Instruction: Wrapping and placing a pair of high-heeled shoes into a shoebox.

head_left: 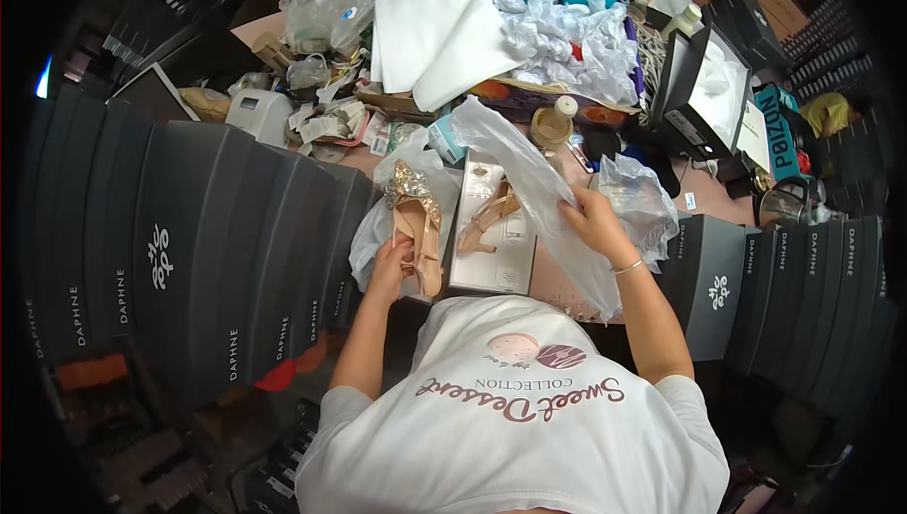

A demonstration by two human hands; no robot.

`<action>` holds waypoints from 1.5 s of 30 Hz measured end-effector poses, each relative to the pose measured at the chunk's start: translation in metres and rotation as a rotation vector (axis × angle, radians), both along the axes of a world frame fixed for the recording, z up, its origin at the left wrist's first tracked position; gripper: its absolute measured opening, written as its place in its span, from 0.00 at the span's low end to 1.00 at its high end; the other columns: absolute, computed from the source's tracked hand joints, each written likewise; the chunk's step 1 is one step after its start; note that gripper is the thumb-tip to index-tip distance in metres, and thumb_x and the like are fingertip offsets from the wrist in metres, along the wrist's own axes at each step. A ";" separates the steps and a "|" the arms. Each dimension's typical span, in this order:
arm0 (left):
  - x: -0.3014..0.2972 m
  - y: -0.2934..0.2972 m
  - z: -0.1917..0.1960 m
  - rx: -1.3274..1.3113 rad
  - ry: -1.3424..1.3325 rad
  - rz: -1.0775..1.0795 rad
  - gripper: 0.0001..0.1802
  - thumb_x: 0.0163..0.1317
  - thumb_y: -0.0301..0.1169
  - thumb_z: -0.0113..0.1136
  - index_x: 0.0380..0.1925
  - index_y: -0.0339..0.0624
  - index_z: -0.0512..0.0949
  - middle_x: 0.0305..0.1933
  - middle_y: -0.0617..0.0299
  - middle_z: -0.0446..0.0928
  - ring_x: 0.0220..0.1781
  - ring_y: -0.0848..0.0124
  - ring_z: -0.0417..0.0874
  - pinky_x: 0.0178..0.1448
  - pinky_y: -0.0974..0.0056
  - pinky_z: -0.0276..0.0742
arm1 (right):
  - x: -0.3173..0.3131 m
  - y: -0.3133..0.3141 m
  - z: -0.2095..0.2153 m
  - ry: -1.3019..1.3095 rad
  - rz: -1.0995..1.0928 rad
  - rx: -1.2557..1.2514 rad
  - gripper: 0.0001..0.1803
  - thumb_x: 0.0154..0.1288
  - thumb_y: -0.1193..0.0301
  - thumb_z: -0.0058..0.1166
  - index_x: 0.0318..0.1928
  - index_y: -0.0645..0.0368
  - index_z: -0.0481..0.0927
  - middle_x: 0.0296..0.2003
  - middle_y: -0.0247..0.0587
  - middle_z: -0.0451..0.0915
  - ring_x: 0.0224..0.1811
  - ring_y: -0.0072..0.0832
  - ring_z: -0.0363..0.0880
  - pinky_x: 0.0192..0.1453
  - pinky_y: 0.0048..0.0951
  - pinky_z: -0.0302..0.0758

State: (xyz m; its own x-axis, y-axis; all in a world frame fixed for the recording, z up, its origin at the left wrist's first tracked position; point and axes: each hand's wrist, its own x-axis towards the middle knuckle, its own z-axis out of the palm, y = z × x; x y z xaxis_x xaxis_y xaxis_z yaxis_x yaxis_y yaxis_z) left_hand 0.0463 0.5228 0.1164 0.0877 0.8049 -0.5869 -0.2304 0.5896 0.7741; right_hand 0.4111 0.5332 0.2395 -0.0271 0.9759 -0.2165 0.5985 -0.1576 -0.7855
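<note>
My left hand (386, 270) is closed around a beige sandal (415, 195) with a glittering gold toe, which lies over a crumpled clear plastic bag (368, 231). Just right of it, a second heeled sandal (490, 221) rests on its side in an open shoebox (515, 273) with a pale inside. My right hand (595, 222) pinches the edge of a long, translucent white wrapping sheet (520, 169). That sheet hangs in a slant over the box's right side and partly covers it.
Stacks of dark grey shoeboxes (203, 249) flank me, with more boxes (709, 268) at right. Behind the work spot are white paper sheets (439, 32), a heap of crumpled plastic (567, 37), a pump bottle (555, 124) and an open black box (704, 89).
</note>
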 end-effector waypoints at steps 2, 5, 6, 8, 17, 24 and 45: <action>-0.012 -0.004 0.013 0.046 -0.031 -0.060 0.14 0.65 0.28 0.44 0.45 0.34 0.74 0.42 0.58 0.78 0.37 0.75 0.80 0.36 0.69 0.77 | -0.003 0.009 -0.007 0.033 0.014 0.028 0.13 0.59 0.71 0.53 0.43 0.66 0.78 0.26 0.55 0.78 0.27 0.38 0.77 0.36 0.35 0.71; -0.018 -0.003 0.043 0.140 -0.008 -0.254 0.17 0.62 0.28 0.45 0.49 0.31 0.73 0.47 0.56 0.77 0.38 0.76 0.80 0.40 0.71 0.75 | -0.014 0.019 -0.014 -0.018 0.057 0.073 0.14 0.59 0.71 0.54 0.44 0.65 0.77 0.28 0.56 0.78 0.29 0.43 0.77 0.37 0.36 0.72; -0.014 -0.005 0.065 0.173 -0.029 -0.353 0.19 0.61 0.28 0.45 0.50 0.30 0.72 0.48 0.55 0.77 0.38 0.76 0.79 0.41 0.72 0.75 | -0.020 0.020 -0.016 -0.005 0.074 0.074 0.14 0.58 0.71 0.54 0.44 0.65 0.77 0.28 0.56 0.78 0.29 0.45 0.77 0.37 0.37 0.72; -0.003 -0.011 0.092 0.197 -0.056 -0.575 0.23 0.56 0.26 0.44 0.51 0.27 0.71 0.50 0.54 0.76 0.38 0.77 0.79 0.45 0.74 0.72 | -0.031 0.015 -0.017 0.031 0.150 0.116 0.15 0.57 0.72 0.55 0.46 0.63 0.78 0.30 0.57 0.79 0.32 0.49 0.78 0.38 0.38 0.73; 0.068 -0.028 0.106 -0.114 -0.644 -0.785 0.35 0.64 0.45 0.52 0.65 0.35 0.57 0.59 0.54 0.69 0.57 0.71 0.74 0.59 0.69 0.71 | -0.072 0.000 -0.052 -0.086 0.293 0.304 0.21 0.59 0.71 0.54 0.54 0.60 0.73 0.32 0.54 0.80 0.35 0.48 0.79 0.39 0.40 0.75; 0.041 -0.068 0.092 -0.190 -0.964 -0.376 0.41 0.61 0.54 0.53 0.63 0.32 0.58 0.61 0.51 0.67 0.60 0.64 0.72 0.63 0.62 0.69 | -0.173 0.052 -0.090 -0.398 0.561 0.413 0.18 0.58 0.69 0.51 0.51 0.49 0.77 0.31 0.41 0.80 0.43 0.36 0.79 0.56 0.44 0.66; 0.096 -0.037 0.088 -0.188 -0.798 -0.452 0.39 0.64 0.58 0.47 0.62 0.36 0.59 0.60 0.55 0.69 0.60 0.69 0.72 0.66 0.61 0.66 | -0.050 -0.007 0.011 0.495 0.534 -0.136 0.22 0.60 0.77 0.55 0.57 0.64 0.72 0.45 0.44 0.81 0.44 0.24 0.78 0.48 0.26 0.73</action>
State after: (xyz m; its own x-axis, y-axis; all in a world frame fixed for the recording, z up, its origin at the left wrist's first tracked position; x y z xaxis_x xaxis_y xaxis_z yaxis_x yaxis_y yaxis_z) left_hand 0.1418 0.4861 0.2043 0.8021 0.4942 -0.3354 -0.3710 0.8523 0.3687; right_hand 0.3608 0.5267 0.2505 -0.6162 0.7681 -0.1741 0.2021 -0.0595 -0.9775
